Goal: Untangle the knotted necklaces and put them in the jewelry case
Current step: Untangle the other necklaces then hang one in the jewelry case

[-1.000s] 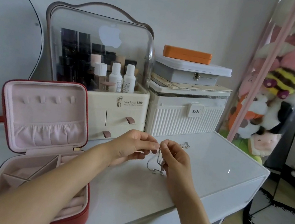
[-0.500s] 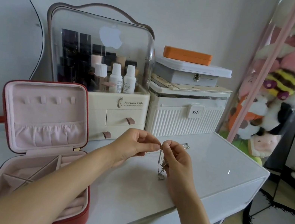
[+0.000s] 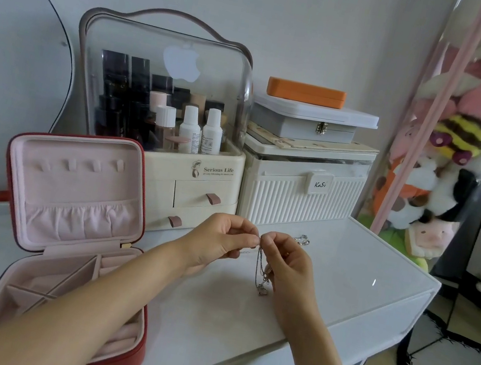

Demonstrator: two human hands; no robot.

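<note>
A thin silver necklace (image 3: 262, 271) hangs above the white table (image 3: 360, 277), doubled into a narrow bunch of strands with a small pendant at its lowest point. Its top is pinched between both hands, which meet fingertip to fingertip over the middle of the table. The left hand (image 3: 215, 244) has thumb and forefinger closed on the chain's upper end, the other fingers curled under. The right hand (image 3: 289, 265) pinches the same spot from the other side, its remaining fingers bent inward beside the hanging strands; whether they also touch the chain cannot be told.

Just behind the right hand, a second small silver piece of jewelry (image 3: 302, 240) lies on the table, apart from the held chain.

The jewelry case (image 3: 73, 246) stands open at the left of the table, red outside and pink inside. Its lid is upright, showing a row of small hooks and a gathered pocket; the base has divided compartments, partly hidden by the left forearm.

Behind the hands stands a cream cosmetics organizer (image 3: 175, 145) with a clear domed cover, bottles inside and two drawers below. To its right is a ribbed white storage box (image 3: 301, 193) with a gray box (image 3: 307, 126) and an orange case (image 3: 306, 92) stacked on top. At the far right, plush toys (image 3: 450, 148) fill a clear tall holder.
</note>
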